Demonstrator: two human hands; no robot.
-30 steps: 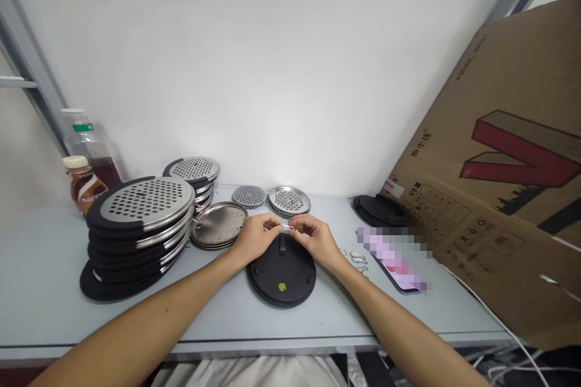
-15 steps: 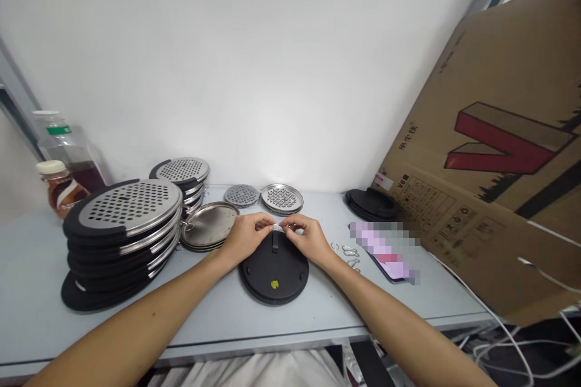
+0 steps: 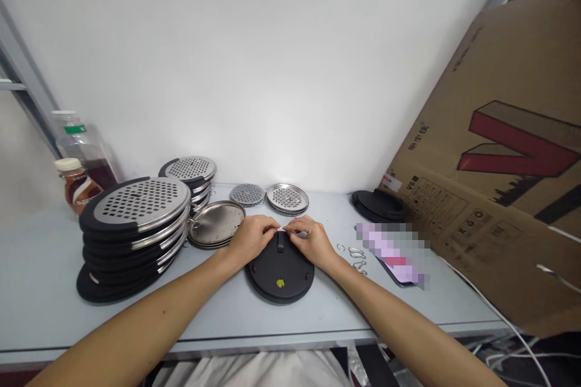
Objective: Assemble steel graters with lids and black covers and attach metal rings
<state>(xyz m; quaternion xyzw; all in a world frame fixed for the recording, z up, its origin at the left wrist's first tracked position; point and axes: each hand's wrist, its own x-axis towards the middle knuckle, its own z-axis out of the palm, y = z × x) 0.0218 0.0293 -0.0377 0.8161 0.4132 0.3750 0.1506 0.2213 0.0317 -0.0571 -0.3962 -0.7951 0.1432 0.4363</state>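
A round black disc lies on the table in front of me, with a dark tab near its far edge and a yellow-green sticker near its near edge. At the far edge, my left hand and my right hand meet, both closed in a pinch. Between the fingertips shows a small shiny metal ring, mostly hidden by them. Right of my right hand lie a loose ring and several metal clips. Left of my left hand sits a short stack of steel discs with rings on them.
A tall stack of black-and-steel perforated discs stands at the left, with another stack behind it. Perforated plates lie near the wall. Black discs, a blurred phone-like object and a large cardboard box occupy the right.
The whole view has shifted slightly, so everything sits a little further right. Both hands stay pinched at the disc's far edge, with the fingertips a little closer together.
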